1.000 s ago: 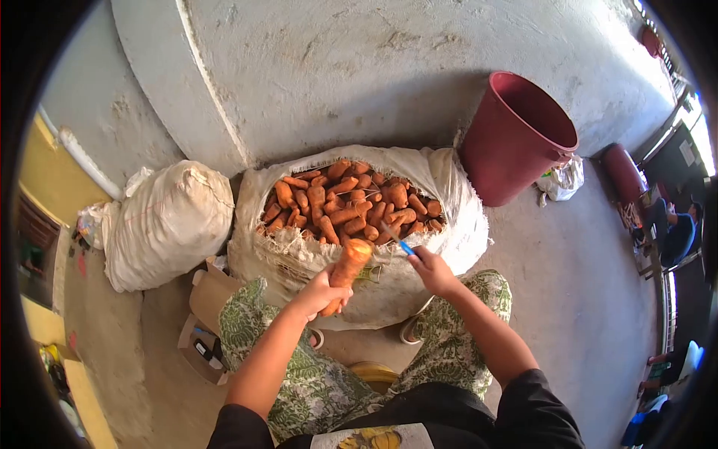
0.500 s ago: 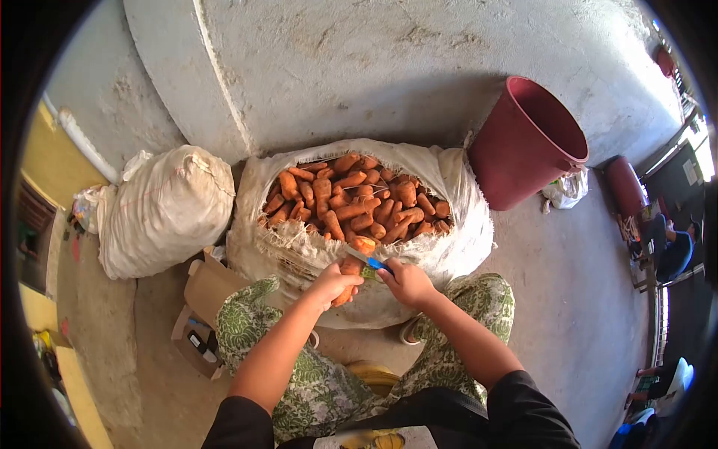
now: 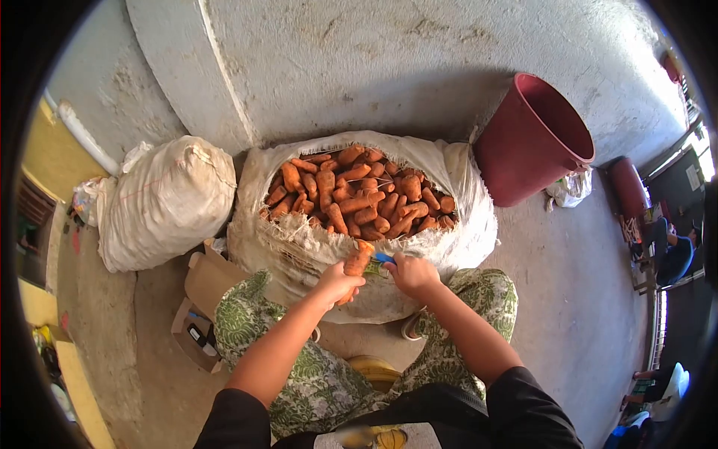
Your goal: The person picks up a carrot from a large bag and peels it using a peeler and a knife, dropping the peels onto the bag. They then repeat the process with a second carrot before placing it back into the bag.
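Note:
My left hand (image 3: 338, 283) grips an orange carrot (image 3: 358, 260) by its lower half, its cut top pointing up. My right hand (image 3: 411, 274) holds a blue-handled knife (image 3: 383, 258), its blade against the carrot's upper end. Both hands hover just in front of a wide open white sack (image 3: 456, 224) filled with several carrots (image 3: 359, 198). My knees in green patterned cloth (image 3: 479, 295) flank the sack's near side.
A tied white sack (image 3: 164, 198) lies to the left. A dark red bucket (image 3: 535, 138) stands right of the open sack against the grey wall. A cardboard box (image 3: 200, 314) sits by my left knee. A person (image 3: 673, 251) sits at the far right.
My right hand brought the knife in from the right to the carrot's top. Both hands and the carrot sank slightly and closed together.

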The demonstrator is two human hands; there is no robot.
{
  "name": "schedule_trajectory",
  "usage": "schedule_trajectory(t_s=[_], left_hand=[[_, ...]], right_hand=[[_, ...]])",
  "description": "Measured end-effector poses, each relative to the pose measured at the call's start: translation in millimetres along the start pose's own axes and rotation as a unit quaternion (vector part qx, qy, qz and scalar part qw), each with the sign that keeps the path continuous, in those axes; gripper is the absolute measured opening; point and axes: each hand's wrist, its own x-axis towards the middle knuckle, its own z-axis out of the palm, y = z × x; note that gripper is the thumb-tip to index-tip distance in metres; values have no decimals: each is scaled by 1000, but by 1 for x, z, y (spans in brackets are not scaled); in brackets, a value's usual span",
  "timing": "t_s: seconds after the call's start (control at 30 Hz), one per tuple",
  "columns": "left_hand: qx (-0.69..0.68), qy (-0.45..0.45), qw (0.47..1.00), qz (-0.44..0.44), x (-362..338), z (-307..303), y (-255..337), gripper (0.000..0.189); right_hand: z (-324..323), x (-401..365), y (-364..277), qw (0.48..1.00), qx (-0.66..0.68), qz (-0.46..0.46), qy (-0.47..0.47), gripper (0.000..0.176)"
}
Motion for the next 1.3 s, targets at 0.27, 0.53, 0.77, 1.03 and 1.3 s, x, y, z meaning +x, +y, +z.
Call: schedule_trajectory(t_s=[0.27,0.53,0.77,1.03,1.3], left_hand=[[-32,-53,998,-5,-17,-3,7,35],[-210,-26,977,14,-2,-32,12,22],[-228,-30,973,-13,4,-23,11,23],[-225,-66,972,-27,5,-20,17,23],[-222,-103,969,-43,0,-19,19,21]], right_hand=[[29,48,91,996,-17,87,21,45],[24,36,35,988,104,108,25,49],[9,15,-7,988,143,-46,27,35],[7,14,-6,991,118,-50,29,32],[4,23,6,995,39,-85,44,37]])
